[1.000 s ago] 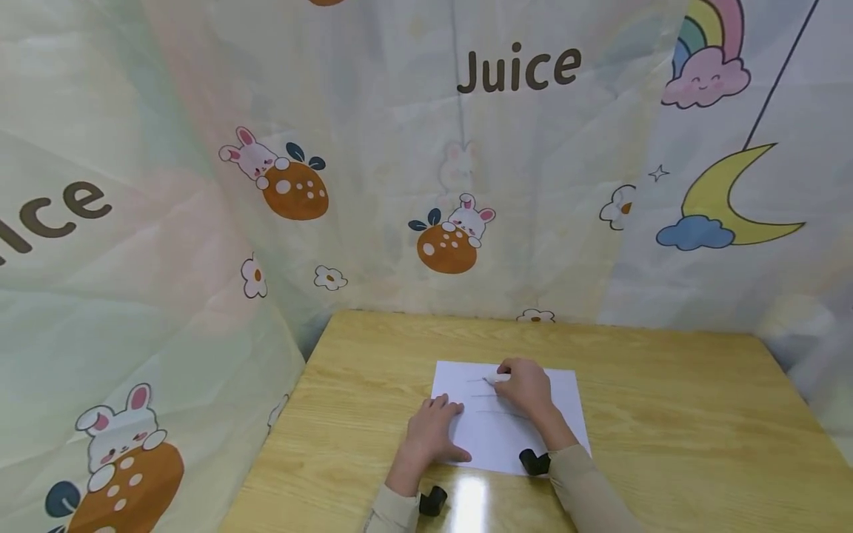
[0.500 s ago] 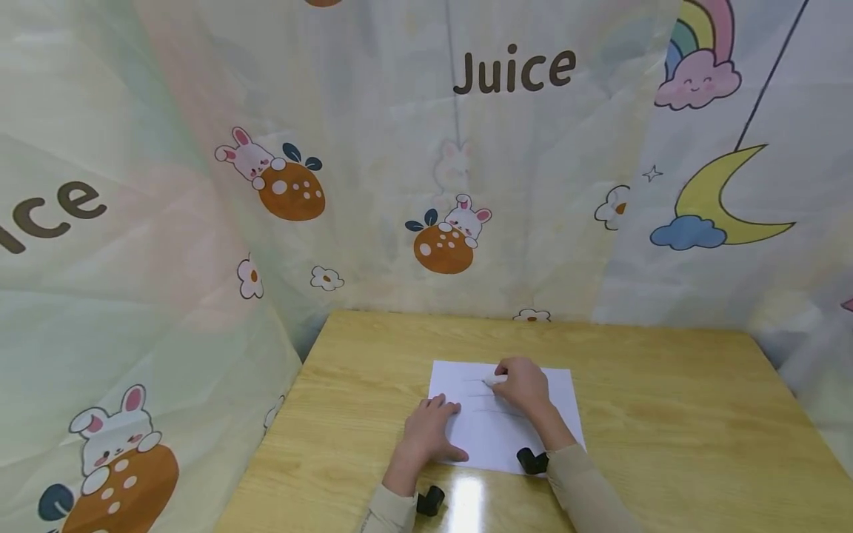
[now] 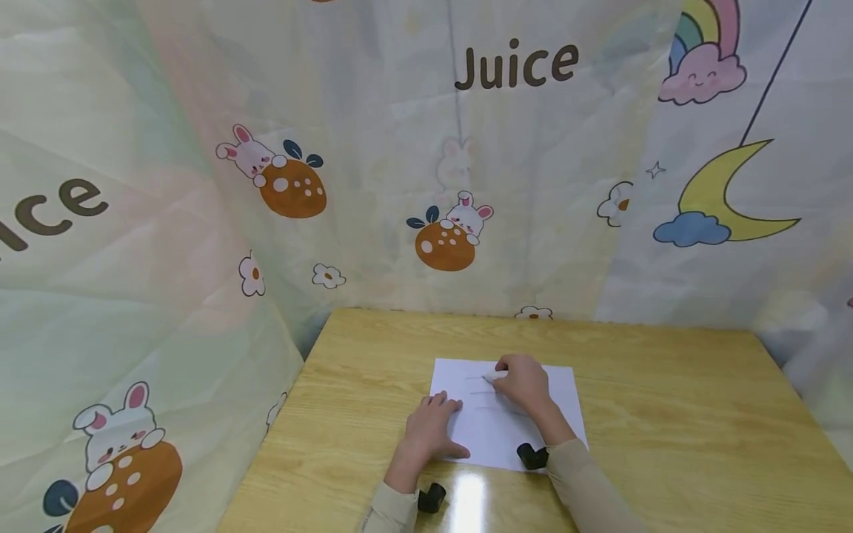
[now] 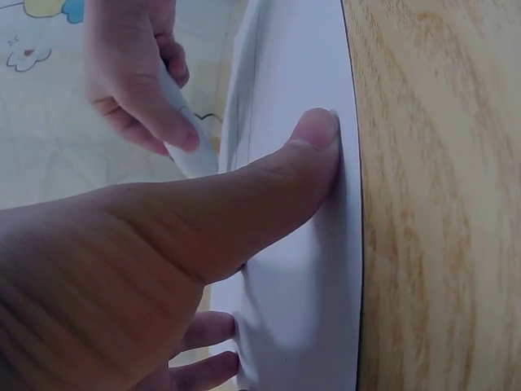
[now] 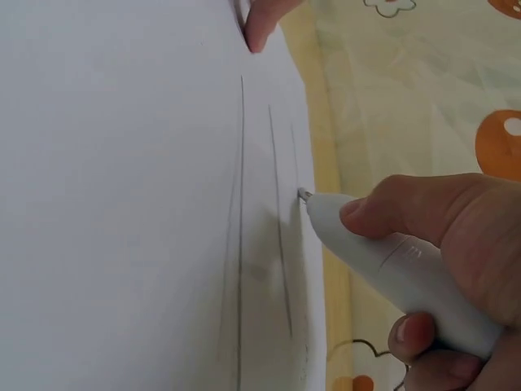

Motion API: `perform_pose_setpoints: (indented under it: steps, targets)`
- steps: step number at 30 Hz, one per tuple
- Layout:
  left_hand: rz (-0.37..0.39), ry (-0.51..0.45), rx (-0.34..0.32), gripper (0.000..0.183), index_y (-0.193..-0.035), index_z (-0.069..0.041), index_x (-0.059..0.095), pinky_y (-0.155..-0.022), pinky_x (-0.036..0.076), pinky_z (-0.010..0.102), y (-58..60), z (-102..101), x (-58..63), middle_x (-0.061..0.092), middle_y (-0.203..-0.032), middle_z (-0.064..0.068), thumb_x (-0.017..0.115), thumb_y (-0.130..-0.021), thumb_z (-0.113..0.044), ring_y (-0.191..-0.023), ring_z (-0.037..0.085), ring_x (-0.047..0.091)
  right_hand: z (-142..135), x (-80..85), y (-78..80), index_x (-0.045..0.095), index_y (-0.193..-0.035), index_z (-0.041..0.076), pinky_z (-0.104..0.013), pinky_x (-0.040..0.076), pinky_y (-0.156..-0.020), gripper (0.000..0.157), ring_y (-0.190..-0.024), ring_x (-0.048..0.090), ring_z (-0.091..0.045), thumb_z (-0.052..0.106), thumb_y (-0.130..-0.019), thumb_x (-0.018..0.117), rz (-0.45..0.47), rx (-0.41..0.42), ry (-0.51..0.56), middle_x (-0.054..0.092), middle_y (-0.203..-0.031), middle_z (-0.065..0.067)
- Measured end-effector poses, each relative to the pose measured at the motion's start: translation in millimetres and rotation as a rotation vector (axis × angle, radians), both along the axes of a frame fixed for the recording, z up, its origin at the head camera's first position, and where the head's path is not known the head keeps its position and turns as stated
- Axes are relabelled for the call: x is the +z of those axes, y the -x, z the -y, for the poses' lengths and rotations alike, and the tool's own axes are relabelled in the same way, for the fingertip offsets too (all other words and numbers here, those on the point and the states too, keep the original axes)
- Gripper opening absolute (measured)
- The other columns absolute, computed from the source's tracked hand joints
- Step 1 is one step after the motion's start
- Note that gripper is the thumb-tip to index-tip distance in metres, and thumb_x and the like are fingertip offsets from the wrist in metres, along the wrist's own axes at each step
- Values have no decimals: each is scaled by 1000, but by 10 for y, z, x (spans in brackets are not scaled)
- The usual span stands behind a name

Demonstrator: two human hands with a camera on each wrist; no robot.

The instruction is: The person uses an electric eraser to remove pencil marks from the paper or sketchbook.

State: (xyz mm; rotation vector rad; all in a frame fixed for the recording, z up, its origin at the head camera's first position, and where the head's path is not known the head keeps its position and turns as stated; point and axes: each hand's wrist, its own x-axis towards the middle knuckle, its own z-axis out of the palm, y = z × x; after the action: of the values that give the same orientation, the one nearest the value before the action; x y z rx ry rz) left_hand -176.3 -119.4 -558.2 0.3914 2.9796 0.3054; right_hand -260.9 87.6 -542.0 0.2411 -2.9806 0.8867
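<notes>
My right hand (image 3: 524, 386) grips a thick white electric eraser (image 5: 383, 252), shaped like a fat pen. Its small grey tip (image 5: 304, 195) meets the paper at the end of the farthest short grey line (image 5: 295, 155). Longer grey lines (image 5: 241, 228) run beside it on the white sheet of paper (image 3: 486, 440). Across the sheet's left edge my left hand (image 3: 429, 427) lies with fingers spread, its thumb (image 4: 314, 130) resting near the front edge. In the right wrist view, a left fingertip (image 5: 259, 37) touches the paper at the top.
Beneath the sheet is a light wooden table (image 3: 666, 414). A printed cloth backdrop (image 3: 373, 148) hangs behind and to the left. Black wrist-worn pieces show near the left wrist (image 3: 432, 498) and the right wrist (image 3: 532, 456).
The head view shifts slightly. Both hands stay in nearly the same places on the sheet, with the eraser's tip still at the farthest line.
</notes>
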Motion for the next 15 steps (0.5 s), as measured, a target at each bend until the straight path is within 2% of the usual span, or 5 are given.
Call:
perform_pose_setpoints:
  steps: [3, 6, 15]
  targets:
    - [-1, -4, 4, 89, -135, -19, 58, -87, 49, 51, 8, -4, 18, 47, -144, 12, 86, -59, -58, -127, 34, 44, 18, -9, 6, 74, -87, 11, -38, 52, -60, 17, -74, 62, -19, 17, -71, 79, -21, -5, 5, 70, -87, -2]
    - [11, -5, 5, 90, -135, -19, 58, -89, 48, 52, 13, -2, 24, 46, -144, 13, 87, -59, -58, -128, 35, 43, 26, -7, -10, 74, -84, 11, -38, 52, -60, 16, -75, 63, -20, 17, -70, 81, -7, -31, -3, 70, -85, -1]
    - [0, 27, -2, 90, -134, -20, 59, -88, 49, 49, 11, 2, 70, 48, -142, 12, 87, -58, -59, -127, 34, 45, 63, 20, -23, 75, -85, 11, -39, 52, -60, 16, -77, 64, -21, 16, -71, 80, 0, -33, -9, 70, -86, -1]
